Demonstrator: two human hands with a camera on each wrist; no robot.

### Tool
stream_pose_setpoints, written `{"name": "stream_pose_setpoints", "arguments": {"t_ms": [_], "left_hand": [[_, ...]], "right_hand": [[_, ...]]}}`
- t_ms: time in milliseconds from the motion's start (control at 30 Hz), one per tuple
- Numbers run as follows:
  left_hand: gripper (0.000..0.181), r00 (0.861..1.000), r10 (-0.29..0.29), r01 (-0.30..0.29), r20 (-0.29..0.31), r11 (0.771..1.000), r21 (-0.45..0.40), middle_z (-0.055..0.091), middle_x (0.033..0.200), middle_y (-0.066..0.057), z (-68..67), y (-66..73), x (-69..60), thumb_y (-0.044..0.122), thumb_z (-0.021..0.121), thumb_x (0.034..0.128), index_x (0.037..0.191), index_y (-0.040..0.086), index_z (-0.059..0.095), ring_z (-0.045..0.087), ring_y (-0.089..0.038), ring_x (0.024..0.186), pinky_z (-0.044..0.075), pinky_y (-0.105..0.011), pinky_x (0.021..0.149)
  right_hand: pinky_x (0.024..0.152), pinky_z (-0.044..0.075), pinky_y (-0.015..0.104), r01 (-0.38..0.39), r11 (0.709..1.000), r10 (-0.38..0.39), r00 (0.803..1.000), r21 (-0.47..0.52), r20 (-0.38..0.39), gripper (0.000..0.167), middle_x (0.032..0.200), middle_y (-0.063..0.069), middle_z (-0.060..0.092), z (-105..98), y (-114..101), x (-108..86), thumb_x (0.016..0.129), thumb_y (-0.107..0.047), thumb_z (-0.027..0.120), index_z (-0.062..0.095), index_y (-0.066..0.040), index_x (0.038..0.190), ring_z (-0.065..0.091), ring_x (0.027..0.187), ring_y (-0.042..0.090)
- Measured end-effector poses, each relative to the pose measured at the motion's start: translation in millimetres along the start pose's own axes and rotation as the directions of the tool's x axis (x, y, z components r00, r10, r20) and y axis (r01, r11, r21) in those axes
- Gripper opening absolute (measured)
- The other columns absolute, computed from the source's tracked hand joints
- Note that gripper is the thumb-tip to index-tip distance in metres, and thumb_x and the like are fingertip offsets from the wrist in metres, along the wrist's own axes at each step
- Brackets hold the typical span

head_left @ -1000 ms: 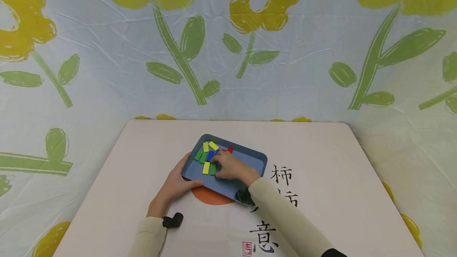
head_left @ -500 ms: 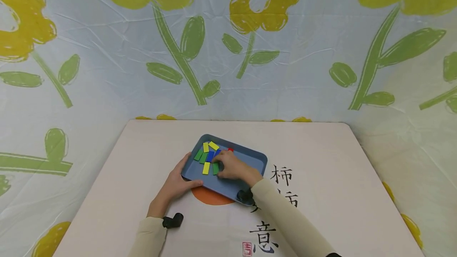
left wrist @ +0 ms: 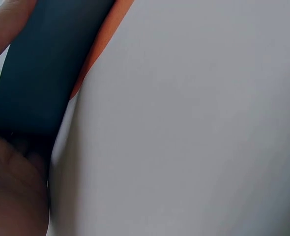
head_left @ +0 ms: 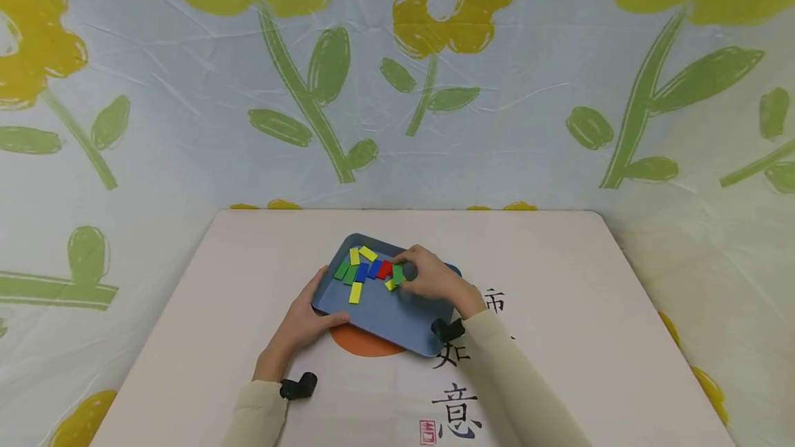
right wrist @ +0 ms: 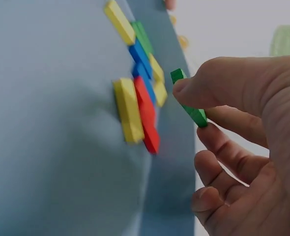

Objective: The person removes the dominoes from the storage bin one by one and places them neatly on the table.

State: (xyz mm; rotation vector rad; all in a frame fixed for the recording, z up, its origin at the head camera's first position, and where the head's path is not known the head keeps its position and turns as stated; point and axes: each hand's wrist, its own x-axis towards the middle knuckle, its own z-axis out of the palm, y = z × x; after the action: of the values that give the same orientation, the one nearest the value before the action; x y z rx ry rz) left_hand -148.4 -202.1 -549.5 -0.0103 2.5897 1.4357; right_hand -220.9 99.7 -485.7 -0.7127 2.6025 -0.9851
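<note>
A blue-grey tray [head_left: 379, 316] lies tilted on the table, holding several yellow, green, blue and red blocks. My left hand [head_left: 304, 319] grips the tray's left corner, thumb on the near rim; in the left wrist view the hand [left wrist: 12, 182] wraps the dark tray corner [left wrist: 42, 69]. Between thumb and fingers, my right hand [head_left: 435, 278] pinches a green block [head_left: 397, 274] above the tray. The right wrist view shows that green block [right wrist: 196, 114] in the right hand [right wrist: 248, 142], with a yellow block [right wrist: 129, 110] and red blocks [right wrist: 146, 115] lying beyond it.
Under the tray's near edge shows an orange shape [head_left: 360, 343] on the pale table cover [head_left: 248, 247]. Black characters [head_left: 456, 409] and a small red seal mark [head_left: 428, 432] are printed at the near right. A flowered cloth [head_left: 497, 123] hangs behind the table.
My right hand has moved right and away from me with the green block, uncovering the red blocks and a yellow one. The left hand keeps its grip on the tray.
</note>
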Motion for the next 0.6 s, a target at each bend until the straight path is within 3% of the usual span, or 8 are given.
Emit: {"name": "stream_pose_setpoints", "arguments": {"t_ms": [367,600], "left_hand": [[0.118,1.000,-0.009,0.009,0.005,1.000,-0.009,0.024,0.171,-0.010,0.9,-2.7,1.6,0.051,0.089,0.0752,0.166,0.031,0.017,0.025,-0.039,0.155,0.024,-0.065,0.123],[0.118,1.000,-0.011,0.011,0.009,1.000,-0.010,0.024,0.171,-0.010,1.4,-2.6,0.8,0.050,0.089,0.0756,0.166,0.030,0.017,0.025,-0.039,0.155,0.025,-0.065,0.122]], "right_hand": [[0.082,0.056,0.044,-0.045,0.998,0.049,0.988,0.034,-0.150,0.047,0.134,0.017,0.058,-46,26,-24.3,0.089,-0.013,0.073,0.066,-0.005,0.135,0.058,0.111,0.034],[0.083,0.055,0.047,-0.049,0.998,0.054,0.981,0.035,-0.185,0.048,0.136,0.020,0.056,-62,44,-38.2,0.093,-0.015,0.072,0.062,-0.002,0.138,0.058,0.112,0.037]]}}
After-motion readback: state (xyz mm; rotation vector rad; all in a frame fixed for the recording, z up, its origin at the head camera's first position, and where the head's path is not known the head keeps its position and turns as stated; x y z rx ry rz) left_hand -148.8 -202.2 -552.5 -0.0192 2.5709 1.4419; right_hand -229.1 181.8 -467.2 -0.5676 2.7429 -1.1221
